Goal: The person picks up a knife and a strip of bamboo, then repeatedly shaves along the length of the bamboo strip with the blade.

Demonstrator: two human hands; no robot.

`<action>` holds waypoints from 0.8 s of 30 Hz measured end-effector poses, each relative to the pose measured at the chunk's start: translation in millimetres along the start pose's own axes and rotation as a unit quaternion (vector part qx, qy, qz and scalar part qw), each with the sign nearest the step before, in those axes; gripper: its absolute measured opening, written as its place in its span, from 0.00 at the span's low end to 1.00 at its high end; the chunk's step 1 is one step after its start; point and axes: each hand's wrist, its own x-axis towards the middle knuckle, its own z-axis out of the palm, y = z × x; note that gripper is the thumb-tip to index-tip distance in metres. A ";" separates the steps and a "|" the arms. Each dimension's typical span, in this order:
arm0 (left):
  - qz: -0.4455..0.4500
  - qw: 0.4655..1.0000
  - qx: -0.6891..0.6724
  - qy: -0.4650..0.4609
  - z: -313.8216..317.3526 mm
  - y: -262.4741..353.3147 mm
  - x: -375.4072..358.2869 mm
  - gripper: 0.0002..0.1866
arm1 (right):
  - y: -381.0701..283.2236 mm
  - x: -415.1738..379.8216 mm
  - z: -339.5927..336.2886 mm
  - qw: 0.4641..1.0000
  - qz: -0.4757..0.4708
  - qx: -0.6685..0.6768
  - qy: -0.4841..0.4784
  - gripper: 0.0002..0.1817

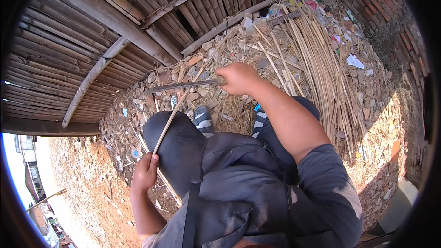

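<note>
My right hand (pixel 236 79) is closed around the handle of a long dark blade (pixel 183 85), which points left. The blade lies across a thin bamboo strip (pixel 171 118) that slants up over my knee. My left hand (pixel 146 170) pinches the lower part of this strip beside my thigh. More pale strips (pixel 169 187) lie beneath and behind my left hand. Whether the blade touches the strip is hard to tell. On the ground to the right is a large pile of long split strips (pixel 317 59).
A bamboo slat wall (pixel 69 59) with thick poles stands at the upper left. Rubble ground (pixel 110 156) with litter surrounds my feet. A brick wall (pixel 381 4) rises at the right. A black bag (pixel 239 151) sits on my lap.
</note>
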 end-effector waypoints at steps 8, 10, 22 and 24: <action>-0.015 1.000 -0.018 -0.011 2.8 -8.9 3.1 0.26 | 0.1 0.1 -1.3 1.000 0.012 0.005 -0.009 0.20; -0.005 1.000 -0.028 -0.002 5.4 -13.3 4.0 0.26 | 0.1 0.3 -0.8 1.000 0.015 0.009 -0.011 0.20; 0.012 0.999 -0.049 0.013 11.1 -16.3 4.6 0.25 | 1.3 1.1 1.3 1.000 0.010 0.025 -0.011 0.20; 0.010 0.998 -0.057 0.013 12.1 -18.7 5.2 0.25 | 1.4 0.9 1.1 1.000 0.011 0.027 -0.011 0.20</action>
